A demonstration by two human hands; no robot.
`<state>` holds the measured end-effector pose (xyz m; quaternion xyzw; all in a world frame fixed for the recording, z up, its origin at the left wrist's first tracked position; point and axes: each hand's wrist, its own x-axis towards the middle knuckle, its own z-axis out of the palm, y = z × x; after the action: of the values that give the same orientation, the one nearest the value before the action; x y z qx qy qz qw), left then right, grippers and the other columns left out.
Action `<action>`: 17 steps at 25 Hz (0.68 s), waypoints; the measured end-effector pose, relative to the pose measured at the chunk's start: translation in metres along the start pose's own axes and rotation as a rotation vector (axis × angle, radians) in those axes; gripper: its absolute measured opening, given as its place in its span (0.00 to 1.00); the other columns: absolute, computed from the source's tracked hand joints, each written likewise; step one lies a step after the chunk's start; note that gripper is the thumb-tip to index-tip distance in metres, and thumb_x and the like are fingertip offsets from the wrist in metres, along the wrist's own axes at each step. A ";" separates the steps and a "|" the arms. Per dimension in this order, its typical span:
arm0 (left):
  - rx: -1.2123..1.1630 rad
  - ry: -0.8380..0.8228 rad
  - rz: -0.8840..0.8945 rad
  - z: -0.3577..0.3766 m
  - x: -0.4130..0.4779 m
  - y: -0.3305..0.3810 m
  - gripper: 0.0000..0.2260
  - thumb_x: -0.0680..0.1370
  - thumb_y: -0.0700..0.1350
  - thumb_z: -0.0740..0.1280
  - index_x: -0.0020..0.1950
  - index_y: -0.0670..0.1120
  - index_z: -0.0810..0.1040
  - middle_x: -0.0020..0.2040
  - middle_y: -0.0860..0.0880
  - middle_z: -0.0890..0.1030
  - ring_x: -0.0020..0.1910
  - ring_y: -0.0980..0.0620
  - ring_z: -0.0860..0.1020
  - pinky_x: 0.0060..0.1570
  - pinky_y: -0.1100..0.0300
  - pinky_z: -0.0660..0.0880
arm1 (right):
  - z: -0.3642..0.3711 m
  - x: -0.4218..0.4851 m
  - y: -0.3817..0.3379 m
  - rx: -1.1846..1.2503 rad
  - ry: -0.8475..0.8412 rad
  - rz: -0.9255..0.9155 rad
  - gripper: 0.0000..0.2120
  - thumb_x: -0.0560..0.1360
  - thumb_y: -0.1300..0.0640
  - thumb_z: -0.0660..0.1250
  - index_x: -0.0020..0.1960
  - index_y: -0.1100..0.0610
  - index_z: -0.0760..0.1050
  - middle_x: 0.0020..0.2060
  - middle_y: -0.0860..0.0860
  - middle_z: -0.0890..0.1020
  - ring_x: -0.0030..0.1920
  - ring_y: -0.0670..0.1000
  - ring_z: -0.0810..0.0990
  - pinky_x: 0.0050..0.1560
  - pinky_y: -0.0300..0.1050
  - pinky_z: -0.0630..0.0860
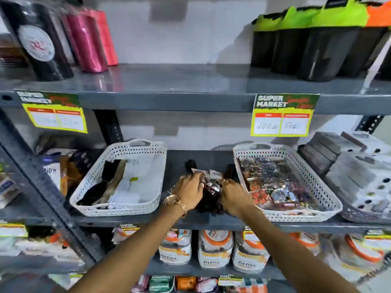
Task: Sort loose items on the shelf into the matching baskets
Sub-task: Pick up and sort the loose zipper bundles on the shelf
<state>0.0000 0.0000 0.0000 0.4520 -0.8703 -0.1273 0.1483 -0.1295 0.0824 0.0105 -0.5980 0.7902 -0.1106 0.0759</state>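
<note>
Right at the centre of the frame, both hands rest on a pile of loose packets (208,187) lying on the grey shelf (190,220), between two white perforated baskets. The left hand (190,192), with a gold watch (172,200) at the wrist, lies palm down on the left side of the pile, fingers curled over crinkly clear wrappers. The right hand (233,196) presses on the right side, fingers bent around a dark, glossy packet; whether either hand truly grips anything cannot be told through the blur.

Left of centre, the left basket (135,208) holds dark flat items and white packets laid lengthwise. Right of centre, the right basket (330,208) is filled with shiny, multicoloured packets. Two small black objects stand on the shelf just behind the pile.

On the shelf edge above hang two yellow price tags (282,115), one at upper left and one at upper right. Pink rolls (91,41) stand in the upper left, black containers with green lids (317,39) in the upper right.
</note>
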 end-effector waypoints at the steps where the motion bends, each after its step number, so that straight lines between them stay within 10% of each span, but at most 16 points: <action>1: -0.033 -0.010 -0.055 0.004 0.009 -0.004 0.17 0.77 0.46 0.59 0.66 0.47 0.68 0.56 0.38 0.81 0.57 0.36 0.77 0.57 0.47 0.75 | 0.003 0.011 0.002 0.000 -0.017 0.074 0.16 0.74 0.66 0.57 0.60 0.64 0.73 0.59 0.62 0.77 0.60 0.63 0.75 0.59 0.54 0.74; 17: -0.111 -0.255 -0.430 0.043 0.081 -0.020 0.26 0.71 0.50 0.70 0.64 0.40 0.69 0.64 0.40 0.76 0.64 0.38 0.74 0.60 0.49 0.74 | 0.056 0.092 0.021 0.114 0.008 0.468 0.20 0.81 0.62 0.52 0.72 0.66 0.60 0.70 0.62 0.67 0.69 0.60 0.66 0.66 0.51 0.67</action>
<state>-0.0454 -0.0741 -0.0349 0.5982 -0.7575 -0.2595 0.0317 -0.1596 -0.0053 -0.0482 -0.3928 0.9001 -0.1366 0.1300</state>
